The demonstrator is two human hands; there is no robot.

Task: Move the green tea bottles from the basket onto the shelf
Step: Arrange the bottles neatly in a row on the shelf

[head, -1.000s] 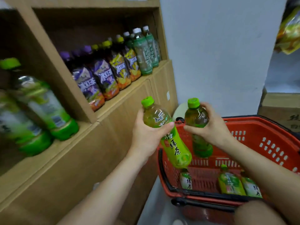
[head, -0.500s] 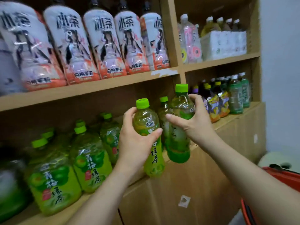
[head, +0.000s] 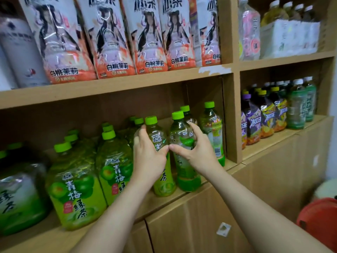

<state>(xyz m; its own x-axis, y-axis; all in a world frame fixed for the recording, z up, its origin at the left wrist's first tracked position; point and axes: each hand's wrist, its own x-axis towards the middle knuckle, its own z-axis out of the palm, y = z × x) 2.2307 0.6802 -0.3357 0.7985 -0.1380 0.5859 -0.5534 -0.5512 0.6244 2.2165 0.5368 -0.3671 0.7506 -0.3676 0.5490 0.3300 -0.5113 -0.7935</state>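
Left hand (head: pixel 147 157) grips yellow-green bottle (head: pixel 163 181), right hand (head: pixel 197 152) grips dark-green bottle (head: pixel 186 177), big bottles (head: pixel 76 189) crowding left

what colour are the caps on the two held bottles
Lime green; the caps show clearly in the head view.

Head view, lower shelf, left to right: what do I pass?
Large green tea bottles → lime-label bottle in left hand → dark-green-base bottle in right hand → green-capped bottle by the divider → shelf divider → purple-label bottles → yellow-label bottles → white-capped green bottles.
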